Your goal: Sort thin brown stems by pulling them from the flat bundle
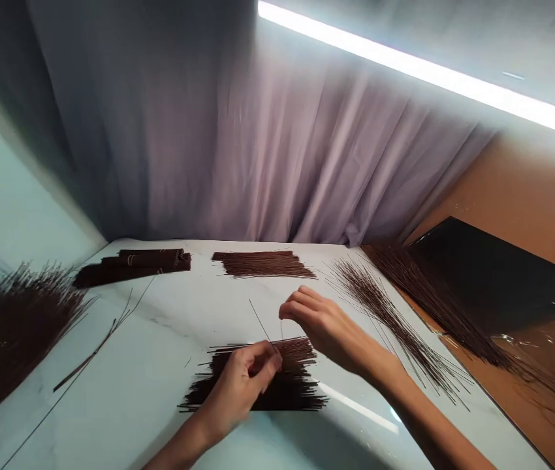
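My left hand is over a pile of thin dark brown sticks, thumb and forefinger pinched together. A single thin dark stick slants up and left from that pinch. Above the pile's right side, my right hand is bent down with its fingertips closed. A fine pale strand hangs from those fingertips toward the left hand; whether it is thread or a strip, I cannot tell. The left hand covers part of the pile.
At the back lie tied dark bundles and a flat row of sticks. Loose sticks spread at the right, and a large heap fills the left edge. Beyond the white table's right edge, long strands lie beside a black sheet.
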A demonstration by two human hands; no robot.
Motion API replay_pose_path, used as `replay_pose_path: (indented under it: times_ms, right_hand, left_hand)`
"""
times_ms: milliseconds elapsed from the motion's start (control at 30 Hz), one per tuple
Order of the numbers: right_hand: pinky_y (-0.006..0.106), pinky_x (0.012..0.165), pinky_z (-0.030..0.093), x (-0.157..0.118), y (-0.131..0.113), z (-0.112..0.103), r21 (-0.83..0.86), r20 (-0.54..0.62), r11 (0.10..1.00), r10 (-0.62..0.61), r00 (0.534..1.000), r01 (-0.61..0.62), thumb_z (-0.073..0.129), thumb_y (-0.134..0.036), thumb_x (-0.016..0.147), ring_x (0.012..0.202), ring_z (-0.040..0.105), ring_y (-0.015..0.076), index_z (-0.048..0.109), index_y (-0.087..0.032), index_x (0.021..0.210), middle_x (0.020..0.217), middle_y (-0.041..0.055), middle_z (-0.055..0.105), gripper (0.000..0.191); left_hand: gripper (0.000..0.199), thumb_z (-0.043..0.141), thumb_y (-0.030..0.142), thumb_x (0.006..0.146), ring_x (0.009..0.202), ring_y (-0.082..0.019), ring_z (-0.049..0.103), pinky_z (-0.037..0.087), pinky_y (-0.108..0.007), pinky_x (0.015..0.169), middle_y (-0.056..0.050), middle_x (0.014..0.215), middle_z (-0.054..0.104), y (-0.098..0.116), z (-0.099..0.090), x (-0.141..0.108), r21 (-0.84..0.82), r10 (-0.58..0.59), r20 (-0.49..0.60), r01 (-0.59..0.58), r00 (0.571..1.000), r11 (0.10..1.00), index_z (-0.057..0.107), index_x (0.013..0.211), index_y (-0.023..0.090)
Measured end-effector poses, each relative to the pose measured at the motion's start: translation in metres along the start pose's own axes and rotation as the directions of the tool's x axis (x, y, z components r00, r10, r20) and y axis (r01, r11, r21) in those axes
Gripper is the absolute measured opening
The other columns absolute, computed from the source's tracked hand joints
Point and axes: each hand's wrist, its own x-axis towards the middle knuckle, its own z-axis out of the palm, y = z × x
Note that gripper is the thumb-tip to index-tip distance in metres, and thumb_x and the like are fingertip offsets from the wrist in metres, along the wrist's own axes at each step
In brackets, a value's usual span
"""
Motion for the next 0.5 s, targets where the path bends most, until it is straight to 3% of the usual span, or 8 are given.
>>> replay_pose_path:
  times_ms: [100, 200, 300, 400, 500]
  right_hand:
    - [0.033, 0.070, 0.048, -0.011, -0.025, 0.018, -0.072, -0.114, 0.997, -0.030, 0.993, 0.022, 0.040, -0.010, 0.102, 0.085, 0.056, 0.0224, 0.060, -0.017, 0.111, 0.091, 0.0097, 0.064, 0.023]
    - [0.029, 0.064, 0.047, -0.041, -0.039, 0.060, 0.086, -0.317, 0.990, 0.135, 0.939, -0.113, 0.040, -0.007, 0.101, 0.076, 0.057, 0.0189, 0.057, -0.020, 0.107, 0.085, 0.0060, 0.062, 0.022]
    - [0.027, 0.061, 0.046, -0.057, -0.034, 0.079, 0.229, -0.300, 0.951, 0.273, 0.914, -0.209, 0.043, -0.011, 0.103, 0.071, 0.057, 0.0166, 0.058, -0.021, 0.100, 0.082, 0.0035, 0.061, 0.018]
    - [0.029, 0.068, 0.049, -0.054, -0.020, 0.059, 0.309, -0.154, 0.909, 0.339, 0.928, -0.281, 0.046, -0.020, 0.105, 0.077, 0.060, 0.0172, 0.060, -0.022, 0.097, 0.087, 0.0042, 0.064, 0.017]
    - [0.032, 0.077, 0.049, -0.044, -0.004, 0.022, 0.284, -0.003, 0.901, 0.344, 0.939, -0.329, 0.047, -0.027, 0.106, 0.085, 0.061, 0.0184, 0.063, -0.023, 0.098, 0.092, 0.0041, 0.067, 0.018]
  left_hand:
    - [0.038, 0.051, 0.048, 0.100, 0.060, -0.012, 0.033, 0.028, -0.024, 0.057, 0.007, 0.063, 0.036, -0.002, -0.008, 0.007, 0.005, 0.022, -0.150, -0.021, 0.988, 1.000, 0.051, 0.075, 0.020]
    - [0.036, 0.051, 0.047, 0.101, 0.060, -0.012, 0.034, 0.028, -0.023, 0.058, 0.007, 0.061, 0.038, 0.001, -0.016, 0.005, -0.008, 0.026, -0.219, -0.029, 0.975, 1.000, 0.054, 0.077, 0.020]
    - [0.034, 0.053, 0.047, 0.100, 0.058, -0.011, 0.031, 0.023, -0.022, 0.054, 0.007, 0.059, 0.039, 0.004, -0.015, -0.001, -0.119, -0.065, -0.180, 0.044, 0.982, 0.992, 0.057, 0.079, 0.020]
    - [0.032, 0.054, 0.045, 0.098, 0.055, -0.011, 0.026, 0.018, -0.022, 0.050, 0.008, 0.056, 0.038, 0.005, -0.011, -0.004, -0.221, -0.155, -0.115, 0.127, 0.981, 0.967, 0.057, 0.078, 0.020]
    - [0.031, 0.055, 0.045, 0.096, 0.052, -0.010, 0.023, 0.016, -0.022, 0.048, 0.009, 0.053, 0.037, 0.005, -0.014, -0.002, -0.215, -0.147, -0.091, 0.125, 0.985, 0.969, 0.057, 0.077, 0.020]
